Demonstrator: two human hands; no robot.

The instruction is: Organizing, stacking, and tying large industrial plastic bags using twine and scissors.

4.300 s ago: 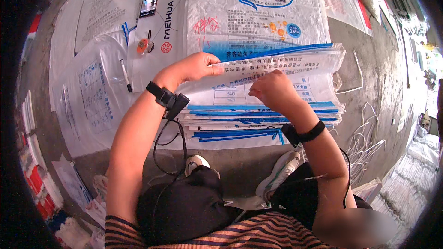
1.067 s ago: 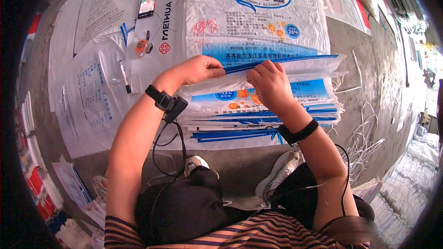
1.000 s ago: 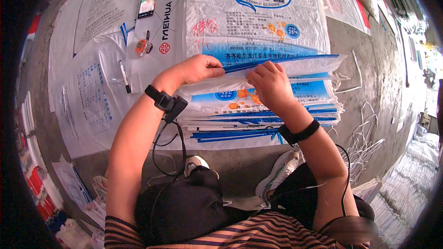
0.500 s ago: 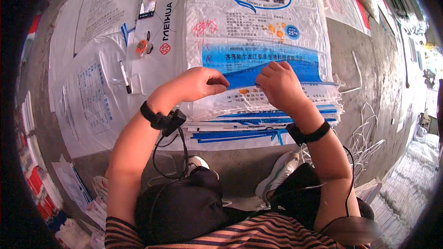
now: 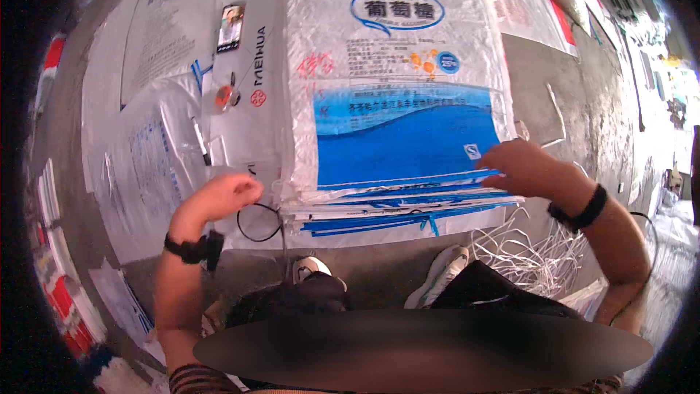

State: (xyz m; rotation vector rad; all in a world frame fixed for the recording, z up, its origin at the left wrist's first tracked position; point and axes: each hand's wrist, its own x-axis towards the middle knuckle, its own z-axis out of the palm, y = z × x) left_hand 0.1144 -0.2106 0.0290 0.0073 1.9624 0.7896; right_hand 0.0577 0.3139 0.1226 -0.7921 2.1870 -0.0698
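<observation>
A flat white woven sack [image 5: 415, 51] with blue bands lies on top of a stack of flattened sacks [image 5: 379, 220]. Its blue lower panel [image 5: 408, 146] is spread flat toward me. My left hand [image 5: 224, 195] hovers off the stack's near left corner, fingers loosely bent and a little apart, with nothing in them. At the near right corner, my right hand [image 5: 525, 168] has its fingertips over the top sack's edge; thumb and fingers are apart. Whether they touch the sack is hard to see. Each wrist wears a black band.
Left of the stack, a phone [image 5: 230, 28], an orange-and-clear small object [image 5: 226, 96] and a marker pen [image 5: 200, 140] lie on other white sacks [image 5: 138, 153]. Loose white strips [image 5: 525, 255] lie on the floor at the right. A black cable [image 5: 259, 239] hangs near my left hand.
Both hands have moved apart, left hand toward the left and right hand toward the right. The top sack's near edge, folded up between them before, now lies flat.
</observation>
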